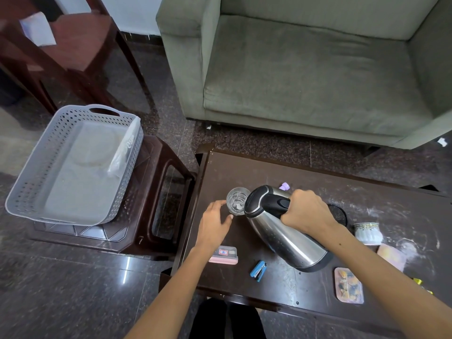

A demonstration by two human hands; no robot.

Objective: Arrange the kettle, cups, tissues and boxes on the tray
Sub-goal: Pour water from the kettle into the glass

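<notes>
Steel kettle (286, 231) handle hidden under right hand (307, 210); spout masks glass (236, 200) rim.

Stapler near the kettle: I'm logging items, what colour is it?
Blue, with a dark underside; the stapler lies on the table, clearest in the head view.

We are seeing a kettle (288, 237) of glossy brushed steel with a black plastic lid; a clear glass cup (236, 200); a matt grey perforated plastic tray (31, 192); a scuffed dark wooden table (381, 209); a nubby grey-green cloth armchair (305, 77).
</notes>
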